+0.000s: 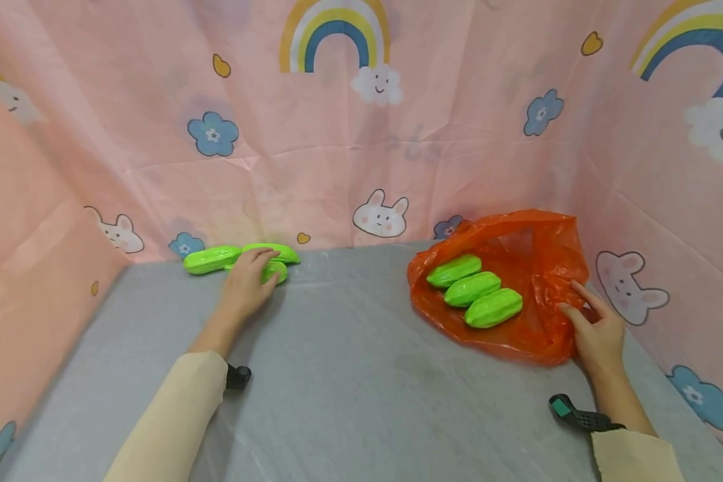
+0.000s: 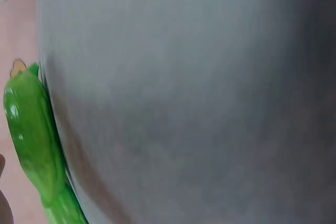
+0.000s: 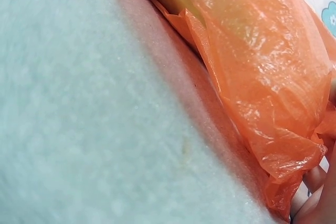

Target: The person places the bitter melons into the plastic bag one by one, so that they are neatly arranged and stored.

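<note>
Three green ridged vegetables [image 1: 212, 260] lie close together at the table's back left; part of the group also shows in the left wrist view [image 2: 35, 135]. Over them is my left hand [image 1: 248, 284], fingers extended and thumb apart, partly hiding them; whether it touches one is unclear. At the right lies a red-orange plastic bag [image 1: 554, 268], its mouth spread open, with three more green vegetables [image 1: 472, 289] in a slanting row inside. My right hand [image 1: 602, 338] pinches the bag's right side between thumb and fingers; crumpled plastic [image 3: 283, 161] shows beside its fingers.
A grey table surface [image 1: 349, 375] lies between the two groups. Pink cloth walls [image 1: 337, 181] printed with rainbows, rabbits and flowers stand behind and at both sides. The bag's back edge is near the rear cloth.
</note>
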Tool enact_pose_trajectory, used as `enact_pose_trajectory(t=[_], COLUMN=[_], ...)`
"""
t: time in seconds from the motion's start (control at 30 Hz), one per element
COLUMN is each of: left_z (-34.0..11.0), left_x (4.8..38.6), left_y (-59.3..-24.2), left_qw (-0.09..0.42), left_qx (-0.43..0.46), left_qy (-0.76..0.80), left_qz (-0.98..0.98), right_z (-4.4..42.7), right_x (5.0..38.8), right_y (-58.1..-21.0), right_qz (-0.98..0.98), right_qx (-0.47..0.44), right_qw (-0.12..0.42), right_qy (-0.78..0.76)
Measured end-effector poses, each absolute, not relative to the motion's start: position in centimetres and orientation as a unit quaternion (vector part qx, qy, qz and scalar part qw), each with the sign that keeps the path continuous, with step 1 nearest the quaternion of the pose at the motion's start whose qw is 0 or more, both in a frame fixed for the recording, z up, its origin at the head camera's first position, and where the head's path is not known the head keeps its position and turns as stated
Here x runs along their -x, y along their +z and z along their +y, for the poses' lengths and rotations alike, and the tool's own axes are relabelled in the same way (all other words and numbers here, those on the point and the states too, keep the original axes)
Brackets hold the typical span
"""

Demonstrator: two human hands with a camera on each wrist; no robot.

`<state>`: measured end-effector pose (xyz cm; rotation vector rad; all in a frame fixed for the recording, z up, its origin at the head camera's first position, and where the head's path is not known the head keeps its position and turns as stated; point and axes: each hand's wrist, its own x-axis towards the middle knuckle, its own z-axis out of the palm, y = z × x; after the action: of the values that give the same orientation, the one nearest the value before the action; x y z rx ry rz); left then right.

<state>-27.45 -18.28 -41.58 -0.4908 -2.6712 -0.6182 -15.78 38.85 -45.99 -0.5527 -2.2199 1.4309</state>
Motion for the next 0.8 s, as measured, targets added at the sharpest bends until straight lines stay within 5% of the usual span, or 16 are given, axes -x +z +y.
enact_pose_trajectory(t=[0.57, 0.8], left_z=[-19.7, -19.8], left_x=[28.4, 28.3], left_y=[-41.2, -41.0], left_qw=[0.067, 0.061], left_qx=[0.156, 0.131], left_qy=[-0.161, -0.149], left_qz=[-0.972, -0.978], right_z=[39.1, 39.1], right_x=[15.7, 15.8], right_y=[-46.1, -46.1], right_qz=[-0.802, -0.805], right_qx=[0.199, 0.187], right_qw=[0.217, 0.223], right_qy=[0.519, 0.517])
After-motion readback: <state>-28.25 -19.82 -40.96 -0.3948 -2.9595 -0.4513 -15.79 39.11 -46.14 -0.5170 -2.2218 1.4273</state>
